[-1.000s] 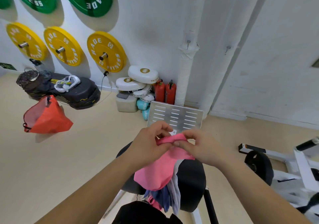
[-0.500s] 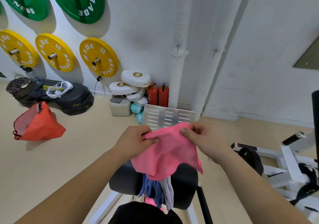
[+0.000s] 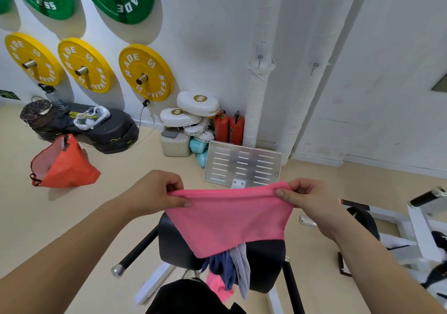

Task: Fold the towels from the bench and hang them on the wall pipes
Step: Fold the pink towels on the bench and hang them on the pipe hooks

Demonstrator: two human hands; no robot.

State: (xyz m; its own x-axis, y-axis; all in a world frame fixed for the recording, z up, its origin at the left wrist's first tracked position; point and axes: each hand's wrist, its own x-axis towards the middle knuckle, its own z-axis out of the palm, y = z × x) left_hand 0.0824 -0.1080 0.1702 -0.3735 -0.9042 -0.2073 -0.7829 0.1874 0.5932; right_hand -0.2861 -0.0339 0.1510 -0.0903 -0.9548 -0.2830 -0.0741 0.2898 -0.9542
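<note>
Pink towel (image 3: 229, 219): you hold it spread out in the air above the bench (image 3: 266, 260). Its top edge is stretched between your two hands and its lower edge hangs in front of the black pad.
Left hand (image 3: 154, 193): it pinches the towel's top left corner, with the thumb on the near face and the fingers curled over the hem.
Right hand (image 3: 312, 200): it pinches the top right corner the same way, thumb on the near face and fingers curled behind.
Other towels (image 3: 232, 267): a blue one and a grey one hang bunched off the bench's near edge, just below the pink towel. A further pink piece shows beneath them.
Wall pipes (image 3: 257, 96): two white wrapped pipes run up the wall beyond the bench, well apart from the towel.
Hidden: the pink towel covers the middle of the bench pad, and your fingertips behind the hem do not show. You cannot tell whether the towel's lower edge touches the pad.
Cut off: a dark shape on your side of the bench runs out of view at the bottom and cannot be made out.
</note>
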